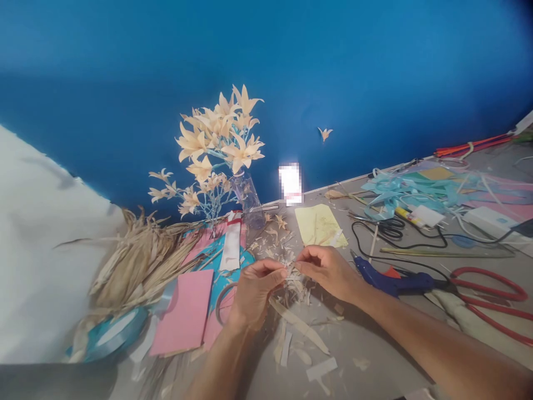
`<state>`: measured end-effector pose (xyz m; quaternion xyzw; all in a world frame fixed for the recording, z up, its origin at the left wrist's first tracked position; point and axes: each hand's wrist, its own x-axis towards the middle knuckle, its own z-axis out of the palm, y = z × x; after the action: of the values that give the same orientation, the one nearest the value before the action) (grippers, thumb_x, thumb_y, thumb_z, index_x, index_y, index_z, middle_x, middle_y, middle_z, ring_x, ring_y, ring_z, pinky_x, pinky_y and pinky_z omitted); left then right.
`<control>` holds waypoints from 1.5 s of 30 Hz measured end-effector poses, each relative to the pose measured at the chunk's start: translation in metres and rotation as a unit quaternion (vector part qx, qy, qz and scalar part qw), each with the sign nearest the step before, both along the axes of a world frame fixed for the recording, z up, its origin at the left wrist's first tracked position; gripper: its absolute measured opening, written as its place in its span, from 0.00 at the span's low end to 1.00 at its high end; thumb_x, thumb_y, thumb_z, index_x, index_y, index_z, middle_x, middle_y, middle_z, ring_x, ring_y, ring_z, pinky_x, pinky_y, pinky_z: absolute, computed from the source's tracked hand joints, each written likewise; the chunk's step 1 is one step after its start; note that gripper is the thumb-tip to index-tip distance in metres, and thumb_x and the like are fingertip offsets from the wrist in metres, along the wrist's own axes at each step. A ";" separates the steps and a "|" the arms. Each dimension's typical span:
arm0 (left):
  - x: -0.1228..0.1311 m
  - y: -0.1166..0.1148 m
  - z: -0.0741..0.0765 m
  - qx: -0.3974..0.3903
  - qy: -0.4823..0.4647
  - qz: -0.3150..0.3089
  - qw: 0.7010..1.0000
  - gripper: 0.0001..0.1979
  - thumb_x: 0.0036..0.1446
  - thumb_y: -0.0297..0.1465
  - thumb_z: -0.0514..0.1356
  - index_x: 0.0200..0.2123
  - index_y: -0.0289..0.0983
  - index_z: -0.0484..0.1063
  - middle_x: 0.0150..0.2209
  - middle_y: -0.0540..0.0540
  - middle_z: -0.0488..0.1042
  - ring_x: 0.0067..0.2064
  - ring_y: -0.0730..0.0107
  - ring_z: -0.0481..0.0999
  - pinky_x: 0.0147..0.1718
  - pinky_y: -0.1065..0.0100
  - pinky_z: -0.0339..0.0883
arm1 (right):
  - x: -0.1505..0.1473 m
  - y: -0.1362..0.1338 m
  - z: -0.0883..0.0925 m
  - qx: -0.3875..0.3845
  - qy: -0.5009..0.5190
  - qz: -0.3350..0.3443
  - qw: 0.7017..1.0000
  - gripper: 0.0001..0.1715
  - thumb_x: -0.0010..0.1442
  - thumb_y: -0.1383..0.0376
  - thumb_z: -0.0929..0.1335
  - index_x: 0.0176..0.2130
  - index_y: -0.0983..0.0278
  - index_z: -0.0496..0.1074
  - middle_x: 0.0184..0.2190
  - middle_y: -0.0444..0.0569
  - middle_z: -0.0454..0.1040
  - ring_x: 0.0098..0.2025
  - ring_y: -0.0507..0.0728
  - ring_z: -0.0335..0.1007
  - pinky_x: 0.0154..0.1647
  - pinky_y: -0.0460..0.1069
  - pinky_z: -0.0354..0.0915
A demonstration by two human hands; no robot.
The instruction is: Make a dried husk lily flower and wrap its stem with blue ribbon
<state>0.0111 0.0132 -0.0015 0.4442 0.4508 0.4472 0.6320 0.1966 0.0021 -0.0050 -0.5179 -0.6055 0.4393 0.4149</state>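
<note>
My left hand (258, 291) and my right hand (328, 272) come close together above the table, thumb and fingers of each pinched. Whatever sits between the fingertips is too small to make out. Pale husk scraps (297, 291) lie heaped just below them. A long curved husk strip (306, 330) rests nearer to me, among small white paper pieces (321, 369). Beyond the hands is a yellow paper sheet (318, 222). Cream husk flowers on blue stems (220, 133) stand in a clear bottle (249, 200) behind my left hand.
Dried husks (133, 261), a pink pad (183, 311) and a blue ribbon roll (114, 333) lie left. To the right are a blue glue gun (391, 280), red-handled scissors (491, 280), black cable (391, 229) and light-blue strips (391, 186). A blue wall (375, 66) rises behind.
</note>
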 end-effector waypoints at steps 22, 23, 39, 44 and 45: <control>0.012 -0.014 -0.011 0.210 0.143 0.056 0.966 0.02 0.56 0.30 0.65 0.32 0.38 0.79 0.30 0.48 0.78 0.29 0.72 0.74 0.28 0.71 0.67 | -0.005 -0.006 0.001 0.021 -0.018 0.026 0.999 0.11 0.59 0.61 0.66 0.31 0.65 0.74 0.23 0.43 0.68 0.25 0.51 0.57 0.26 0.46 0.53; 0.012 -0.015 -0.012 0.277 0.186 0.057 0.941 0.03 0.58 0.28 0.64 0.33 0.38 0.79 0.33 0.47 0.79 0.32 0.70 0.76 0.31 0.70 0.69 | -0.004 -0.005 0.001 0.012 -0.009 0.028 1.000 0.10 0.58 0.62 0.66 0.31 0.65 0.74 0.23 0.42 0.67 0.25 0.51 0.57 0.26 0.46 0.53; 0.008 -0.017 -0.007 0.549 0.325 0.000 0.770 0.11 0.64 0.19 0.54 0.42 0.39 0.72 0.40 0.43 0.76 0.41 0.67 0.77 0.40 0.67 0.72 | 0.001 -0.001 0.007 -0.097 0.127 0.052 0.986 0.07 0.49 0.63 0.71 0.27 0.65 0.77 0.18 0.39 0.62 0.22 0.49 0.52 0.23 0.46 0.48; 0.005 -0.016 -0.009 0.566 0.343 -0.007 0.750 0.14 0.62 0.17 0.55 0.45 0.39 0.72 0.42 0.42 0.76 0.42 0.66 0.76 0.40 0.67 0.72 | 0.003 -0.002 0.006 -0.112 0.163 0.070 0.978 0.07 0.50 0.62 0.71 0.28 0.65 0.76 0.22 0.41 0.67 0.23 0.49 0.55 0.23 0.46 0.50; 0.004 -0.016 -0.010 0.572 0.352 -0.004 0.741 0.15 0.61 0.17 0.55 0.45 0.39 0.72 0.43 0.42 0.75 0.42 0.66 0.76 0.40 0.67 0.71 | 0.003 -0.001 0.004 -0.111 0.175 0.075 0.975 0.08 0.52 0.61 0.71 0.28 0.65 0.76 0.23 0.41 0.68 0.23 0.49 0.55 0.23 0.46 0.50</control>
<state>0.0153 -0.0029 -0.0111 0.8499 0.2987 0.4304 0.0573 0.2000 0.0006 -0.0007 -0.4286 -0.5084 0.6175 0.4201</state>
